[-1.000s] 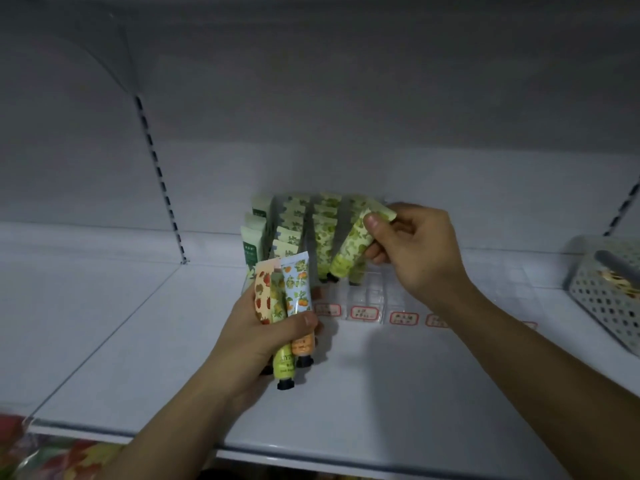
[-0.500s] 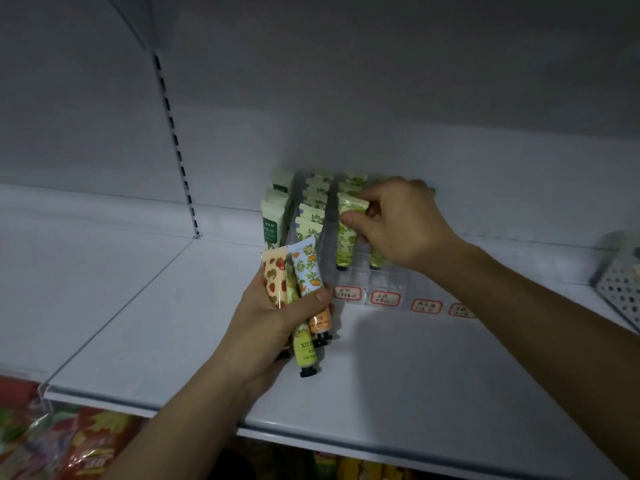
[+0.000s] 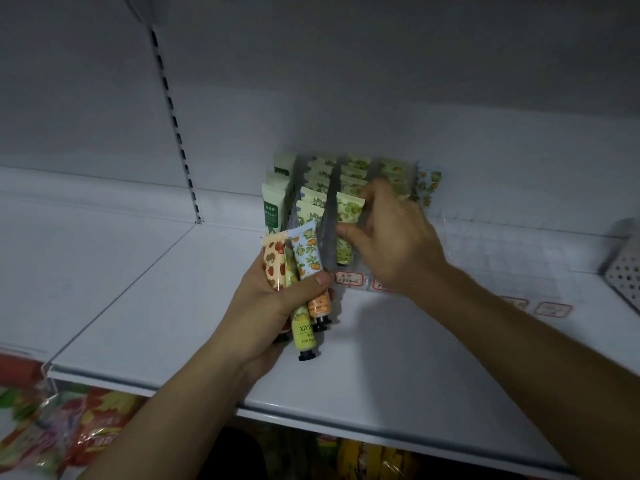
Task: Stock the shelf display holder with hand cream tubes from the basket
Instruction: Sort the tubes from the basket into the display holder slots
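My left hand [image 3: 277,299] grips a bundle of three hand cream tubes: a strawberry tube [image 3: 273,263], a yellow-green tube [image 3: 303,336] and a blue-and-orange tube [image 3: 306,258], caps pointing down. The clear display holder [image 3: 485,258] stands at the back of the white shelf, and its left rows hold several green-patterned tubes. A green grape tube [image 3: 348,216] stands at the front of one row. My right hand [image 3: 388,237] hovers just in front of that tube with fingers spread and relaxed, holding nothing.
A perforated white basket [image 3: 623,275] sits at the far right of the shelf. Red-framed price labels [image 3: 349,278] line the holder's front. The holder's right rows hold no tubes. Colourful packets [image 3: 69,431] lie on the shelf below.
My right hand set the green grape tube upright into the holder's row and let go; its fingers now spread. The view moved closer. My left hand keeps its bundle.
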Demonstrator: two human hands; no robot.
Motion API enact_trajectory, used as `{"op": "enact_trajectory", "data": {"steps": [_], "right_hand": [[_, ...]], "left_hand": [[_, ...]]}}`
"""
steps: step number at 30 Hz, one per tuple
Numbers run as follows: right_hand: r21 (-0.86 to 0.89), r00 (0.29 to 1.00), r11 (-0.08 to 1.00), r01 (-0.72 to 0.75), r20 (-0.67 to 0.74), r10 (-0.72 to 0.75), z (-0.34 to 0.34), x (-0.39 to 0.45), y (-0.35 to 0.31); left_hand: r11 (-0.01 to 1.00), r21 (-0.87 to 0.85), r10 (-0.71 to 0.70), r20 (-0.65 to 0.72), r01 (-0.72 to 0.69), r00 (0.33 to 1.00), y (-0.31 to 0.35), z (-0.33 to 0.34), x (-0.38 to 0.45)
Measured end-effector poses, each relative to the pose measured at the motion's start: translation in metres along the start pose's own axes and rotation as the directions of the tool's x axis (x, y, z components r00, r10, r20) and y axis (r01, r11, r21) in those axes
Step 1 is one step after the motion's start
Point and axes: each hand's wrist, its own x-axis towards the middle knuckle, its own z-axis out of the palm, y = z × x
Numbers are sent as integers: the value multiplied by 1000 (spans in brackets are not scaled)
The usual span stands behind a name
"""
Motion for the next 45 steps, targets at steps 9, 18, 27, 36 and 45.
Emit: {"op": "enact_trajectory", "data": {"steps": [9,18,27,36,45], "right_hand": [[607,994,795,-12,-81,77,15,-38,-10],[751,986,640,-161,143,80,8,-34,-4],[748,908,658,-87,-211,361,-48,4,66],[577,878,816,3,-393,275,-42,9,92],[387,941,921,-48,-292,172,-35,11,99]], "left_hand": [[995,77,53,74,-59,996,-1,1,-2],[968,198,140,81,-154,987,-6,6,-6],[905,405,118,48,-128,992,5,27,-1],[783,450,383,195,-430,903,7,84,45],[896,282,299,187,-343,936,-25,84,42]]}}
